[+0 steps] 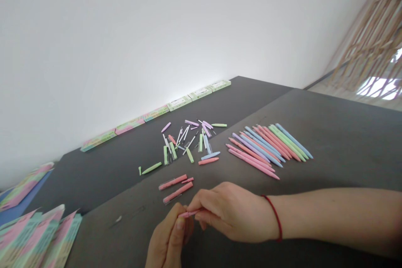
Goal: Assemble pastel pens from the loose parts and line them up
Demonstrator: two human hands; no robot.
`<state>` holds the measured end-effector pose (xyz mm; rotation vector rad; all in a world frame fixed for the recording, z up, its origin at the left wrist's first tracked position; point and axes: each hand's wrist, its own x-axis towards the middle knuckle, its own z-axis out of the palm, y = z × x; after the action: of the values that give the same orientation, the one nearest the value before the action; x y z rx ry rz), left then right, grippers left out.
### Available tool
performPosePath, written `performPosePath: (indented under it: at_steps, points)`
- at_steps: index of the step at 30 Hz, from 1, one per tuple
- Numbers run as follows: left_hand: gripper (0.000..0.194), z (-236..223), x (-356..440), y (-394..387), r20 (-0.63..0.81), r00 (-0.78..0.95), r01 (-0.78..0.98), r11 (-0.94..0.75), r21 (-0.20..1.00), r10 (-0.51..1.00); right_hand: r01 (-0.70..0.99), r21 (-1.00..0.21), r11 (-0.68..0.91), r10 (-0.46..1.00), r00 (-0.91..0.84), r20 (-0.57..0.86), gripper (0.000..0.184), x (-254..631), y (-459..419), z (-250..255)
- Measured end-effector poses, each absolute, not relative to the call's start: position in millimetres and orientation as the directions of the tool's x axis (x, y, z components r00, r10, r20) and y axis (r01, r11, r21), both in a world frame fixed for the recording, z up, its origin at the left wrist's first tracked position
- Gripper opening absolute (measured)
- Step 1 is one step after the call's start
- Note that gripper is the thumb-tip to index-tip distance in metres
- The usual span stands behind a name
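Note:
A small pink pen part [189, 214] is pinched between both of my hands at the bottom middle. My left hand [171, 234] closes on its left end, with the thumb on top. From the right, my right hand [224, 211] grips the other end between thumb and fingers; a red cord circles that wrist. Just beyond the hands lie two pinkish-red pen barrels [178, 193] with clear clips and a short pink piece [187, 180]. Farther off is a scatter of pen parts [190, 155] in green, purple, blue and white. What the fingers cover cannot be seen.
A row of whole pens [266, 146] in pink, purple, blue, red and green lies at right. Flat printed boxes [157, 114] line the wall edge. Colourful packages [37, 238] stand at lower left. The dark tables [345, 142] meet along a seam.

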<state>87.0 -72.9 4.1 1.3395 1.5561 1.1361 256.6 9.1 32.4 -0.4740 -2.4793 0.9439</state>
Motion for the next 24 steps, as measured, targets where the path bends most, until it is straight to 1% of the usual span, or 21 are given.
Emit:
performPosePath:
  at_steps: [4,10,16,20,24]
  points:
    - [0.037,4.8,85.3,-74.1,0.043,-0.142,0.383,0.015,0.923,0.989,0.163,-0.694,0.701,0.462,-0.845,0.268,0.018,256.2,8.6,31.4]
    - [0.032,5.6,81.2,-74.4,0.124,-0.054,0.503,-0.080,0.861,0.991,0.197,-0.671,0.715,0.467,-0.849,0.248,0.021,256.8,8.4,34.1]
    - [0.038,6.4,80.2,-71.2,0.156,0.035,0.593,-0.146,0.792,0.987,0.200,-0.701,0.684,0.470,-0.857,0.214,0.023,257.4,8.2,35.9]
    - [0.035,4.4,77.5,-70.2,0.151,0.080,0.627,-0.167,0.761,0.985,0.197,-0.714,0.671,0.476,-0.854,0.211,0.020,257.3,8.9,35.8]
    - [0.035,4.3,77.4,-70.2,0.159,0.091,0.620,-0.181,0.763,0.983,0.209,-0.743,0.636,0.477,-0.863,0.165,0.020,257.1,9.1,36.0]
